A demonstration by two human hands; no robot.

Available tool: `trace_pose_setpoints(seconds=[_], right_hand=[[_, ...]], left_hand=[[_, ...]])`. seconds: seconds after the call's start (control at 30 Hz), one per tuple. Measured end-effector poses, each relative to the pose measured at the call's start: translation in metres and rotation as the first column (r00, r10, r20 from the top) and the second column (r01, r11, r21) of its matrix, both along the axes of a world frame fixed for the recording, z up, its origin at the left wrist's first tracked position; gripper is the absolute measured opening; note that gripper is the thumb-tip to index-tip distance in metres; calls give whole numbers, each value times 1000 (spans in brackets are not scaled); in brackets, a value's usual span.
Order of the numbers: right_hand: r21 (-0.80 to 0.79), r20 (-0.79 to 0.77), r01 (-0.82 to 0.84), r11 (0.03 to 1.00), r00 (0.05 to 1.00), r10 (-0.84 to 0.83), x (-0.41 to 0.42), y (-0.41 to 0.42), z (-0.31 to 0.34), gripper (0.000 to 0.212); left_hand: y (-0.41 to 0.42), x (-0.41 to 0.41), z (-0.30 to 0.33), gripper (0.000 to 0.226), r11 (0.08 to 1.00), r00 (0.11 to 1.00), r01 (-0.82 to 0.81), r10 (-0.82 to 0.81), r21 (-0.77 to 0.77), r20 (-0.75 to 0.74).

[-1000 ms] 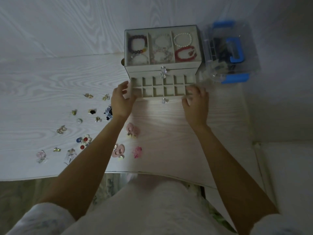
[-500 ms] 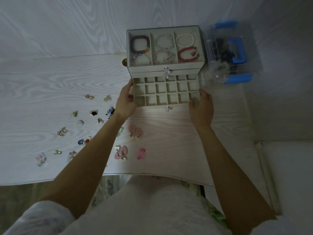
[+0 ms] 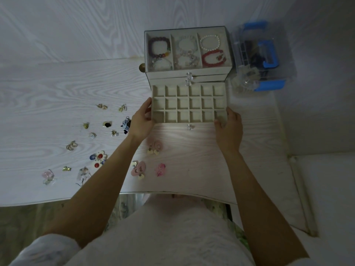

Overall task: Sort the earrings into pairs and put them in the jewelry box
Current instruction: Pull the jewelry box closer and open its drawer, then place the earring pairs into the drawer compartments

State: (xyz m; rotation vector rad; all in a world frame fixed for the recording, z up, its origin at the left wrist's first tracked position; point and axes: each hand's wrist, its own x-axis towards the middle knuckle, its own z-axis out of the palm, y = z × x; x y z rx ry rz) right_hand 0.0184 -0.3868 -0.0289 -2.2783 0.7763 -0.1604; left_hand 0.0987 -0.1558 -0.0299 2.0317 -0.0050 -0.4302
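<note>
A beige jewelry box (image 3: 187, 74) stands at the back of the white table (image 3: 48, 93), its top tray holding bracelets. Its bottom drawer (image 3: 189, 104), divided into several empty square cells, is pulled far out. My left hand (image 3: 141, 120) grips the drawer's left front corner and my right hand (image 3: 228, 127) grips its right front corner. Several earrings lie loose on the table to the left: gold ones (image 3: 101, 106), a black-and-white one (image 3: 125, 124), a red-and-white flower one (image 3: 99, 158). Pink earrings (image 3: 139, 168) lie between my arms.
A clear plastic case with blue handle and latches (image 3: 263, 58) stands right of the jewelry box. The table's front edge curves just above my lap. A white padded surface (image 3: 326, 189) lies lower right. A small crystal knob (image 3: 190, 126) sits on the drawer's front.
The bottom drawer has slid further out of the box toward me, showing three rows of cells instead of two. Both hands moved back with it at its front corners.
</note>
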Motion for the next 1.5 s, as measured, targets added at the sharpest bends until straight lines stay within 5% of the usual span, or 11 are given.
trace_pose_setpoints(seconds=[0.93,1.07,1.2,1.37,1.5], right_hand=[[37,69,-47,998,997,44,4,-5,-8,48],[85,69,-161,983,985,156,-10,2,-10,56],[-81,86,-275,958,956,282,-28,8,-5,56],[-184,146,-388,903,898,416,-49,24,13,30],[-20,76,-644,764,761,644,-66,59,17,24]], left_hand=[[-4,-11,5,47,997,993,-63,58,46,106],[-4,-15,-1,53,986,990,-131,124,100,67],[-6,-20,2,52,969,975,-178,150,171,164],[10,-47,36,33,951,881,-308,297,-31,368],[37,-104,55,24,966,870,-207,108,157,481]])
